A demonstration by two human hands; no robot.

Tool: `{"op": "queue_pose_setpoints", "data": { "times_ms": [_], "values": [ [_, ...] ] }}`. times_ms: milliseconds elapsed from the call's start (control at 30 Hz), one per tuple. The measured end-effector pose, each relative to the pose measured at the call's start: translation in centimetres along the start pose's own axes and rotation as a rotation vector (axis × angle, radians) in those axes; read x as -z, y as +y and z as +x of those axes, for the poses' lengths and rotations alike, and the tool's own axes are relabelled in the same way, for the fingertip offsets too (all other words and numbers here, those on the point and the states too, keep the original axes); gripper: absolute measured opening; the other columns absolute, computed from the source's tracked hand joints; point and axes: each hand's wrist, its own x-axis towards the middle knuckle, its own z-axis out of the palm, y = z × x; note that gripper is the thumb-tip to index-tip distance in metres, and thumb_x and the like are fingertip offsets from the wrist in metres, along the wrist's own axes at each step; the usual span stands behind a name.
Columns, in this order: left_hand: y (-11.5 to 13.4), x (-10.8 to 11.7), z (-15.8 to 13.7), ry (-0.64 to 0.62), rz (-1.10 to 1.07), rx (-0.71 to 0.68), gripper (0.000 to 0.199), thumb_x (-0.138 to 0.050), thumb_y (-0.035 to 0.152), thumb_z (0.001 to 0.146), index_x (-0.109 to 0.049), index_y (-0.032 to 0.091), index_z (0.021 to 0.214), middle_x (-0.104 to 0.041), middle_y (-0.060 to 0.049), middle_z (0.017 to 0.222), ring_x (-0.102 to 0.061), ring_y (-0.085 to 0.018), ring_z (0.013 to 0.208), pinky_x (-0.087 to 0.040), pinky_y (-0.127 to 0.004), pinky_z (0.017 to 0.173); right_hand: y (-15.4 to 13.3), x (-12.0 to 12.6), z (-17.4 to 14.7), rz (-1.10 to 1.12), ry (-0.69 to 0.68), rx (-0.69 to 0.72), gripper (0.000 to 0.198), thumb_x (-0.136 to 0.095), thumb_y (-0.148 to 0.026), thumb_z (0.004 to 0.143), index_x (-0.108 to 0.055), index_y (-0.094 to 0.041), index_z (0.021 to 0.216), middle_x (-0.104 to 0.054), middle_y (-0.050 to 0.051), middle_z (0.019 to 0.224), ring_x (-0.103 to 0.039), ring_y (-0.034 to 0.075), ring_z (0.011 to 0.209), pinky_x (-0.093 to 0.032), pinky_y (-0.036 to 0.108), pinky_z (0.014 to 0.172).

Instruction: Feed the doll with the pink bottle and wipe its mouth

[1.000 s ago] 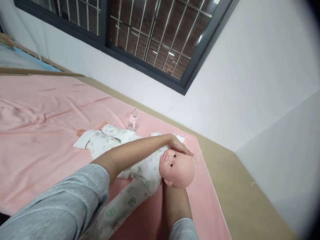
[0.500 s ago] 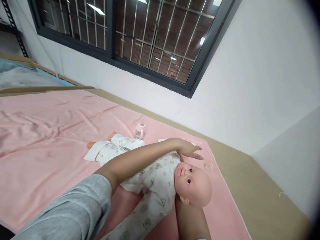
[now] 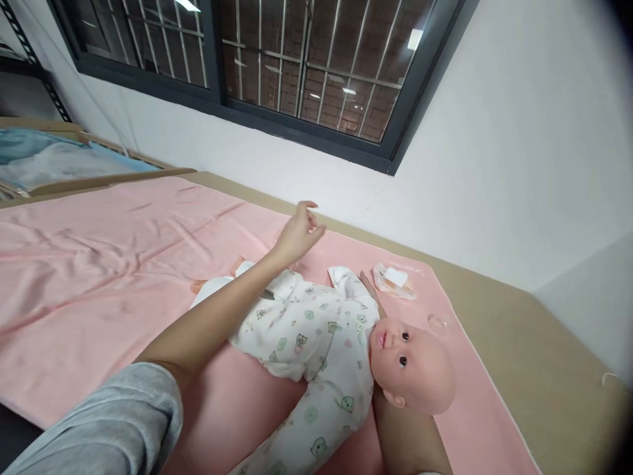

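Observation:
A bald baby doll (image 3: pixel 341 343) lies on its back in a white bodysuit with small animal prints, its head to the right. My right forearm runs under its neck, and the fingers of my right hand (image 3: pixel 372 290) come out round its far shoulder; the palm is hidden. Reaching across the doll's legs, my left hand (image 3: pixel 299 232) hovers above the far side of the cloth with its fingers half bent and apart, nothing visible in them. The pink baby bottle seen earlier near that spot is hidden behind this hand and wrist.
A pink blanket (image 3: pixel 99 264) covers most of the tan surface (image 3: pixel 509 323). Beyond the doll's shoulder lies a clear packet (image 3: pixel 395 280) with a white piece. A small transparent item (image 3: pixel 438 321) rests near the head. A barred window (image 3: pixel 316 72) is set in the wall.
My left hand has moved left and away from the doll's shoulder toward the bottle's place, uncovering the packet. The view has shifted slightly; my right arm stays under the doll's neck.

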Motion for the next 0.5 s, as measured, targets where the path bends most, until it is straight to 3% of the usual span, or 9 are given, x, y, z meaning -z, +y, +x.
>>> {"op": "queue_pose_setpoints", "data": {
  "times_ms": [67, 133, 233, 333, 400, 500],
  "values": [
    [-1.4, 0.8, 0.7, 0.133, 0.004, 0.080, 0.045, -0.045, 0.025, 0.090, -0.027, 0.013, 0.130, -0.053, -0.002, 0.090, -0.057, -0.017, 0.084, -0.047, -0.030, 0.080, 0.1, 0.2, -0.2, -0.090, -0.147, -0.125, 0.027, -0.085, -0.024, 0.042, -0.075, -0.029, 0.067, -0.074, 0.010, 0.086, -0.070, 0.047, 0.084, -0.058, 0.060, 0.068],
    [-2.4, 1.4, 1.3, 0.185, 0.017, 0.142, 0.045, -0.045, 0.024, 0.089, -0.028, 0.012, 0.129, -0.051, -0.001, 0.086, -0.057, -0.017, 0.083, -0.046, -0.030, 0.079, 0.1, 1.3, -1.5, -0.144, -0.183, -0.166, 0.031, -0.086, -0.019, 0.038, -0.074, -0.029, 0.064, -0.075, 0.010, 0.088, -0.071, 0.046, 0.079, -0.058, 0.059, 0.068],
    [-3.6, 2.2, 1.7, 0.175, 0.062, 0.213, 0.050, -0.049, 0.025, 0.085, -0.032, 0.011, 0.130, -0.051, -0.001, 0.083, -0.058, -0.019, 0.081, -0.045, -0.030, 0.076, -0.2, 3.4, -3.9, -0.266, -0.308, -0.225, 0.033, -0.084, -0.012, 0.038, -0.075, -0.028, 0.065, -0.076, 0.009, 0.093, -0.071, 0.046, 0.085, -0.056, 0.057, 0.079],
    [-4.6, 3.3, 1.9, 0.115, 0.151, 0.248, 0.055, -0.051, 0.025, 0.084, -0.035, 0.011, 0.135, -0.054, -0.003, 0.087, -0.059, -0.022, 0.086, -0.044, -0.033, 0.080, -0.4, 4.6, -5.4, -0.411, -0.520, -0.354, 0.036, -0.079, -0.007, 0.044, -0.078, -0.025, 0.075, -0.075, 0.012, 0.098, -0.068, 0.047, 0.099, -0.045, 0.057, 0.100],
    [-5.5, 4.3, 2.0, -0.004, 0.212, 0.247, 0.057, -0.060, 0.026, 0.078, -0.045, 0.015, 0.132, -0.056, -0.005, 0.092, -0.059, -0.023, 0.086, -0.044, -0.033, 0.082, -0.1, 4.5, -5.5, -0.337, -0.442, -0.295, 0.036, -0.080, -0.010, 0.046, -0.078, -0.026, 0.078, -0.075, 0.010, 0.100, -0.068, 0.046, 0.100, -0.048, 0.056, 0.097],
    [-6.8, 5.5, 2.0, -0.228, 0.279, 0.249, 0.064, -0.074, 0.024, 0.063, -0.057, 0.021, 0.124, -0.060, -0.006, 0.098, -0.061, -0.024, 0.086, -0.046, -0.033, 0.082, 0.6, 3.5, -4.4, -0.019, 0.033, 0.058, 0.028, -0.082, -0.030, 0.056, -0.077, -0.033, 0.083, -0.074, 0.004, 0.104, -0.069, 0.040, 0.104, -0.059, 0.048, 0.080]
  ]
}}
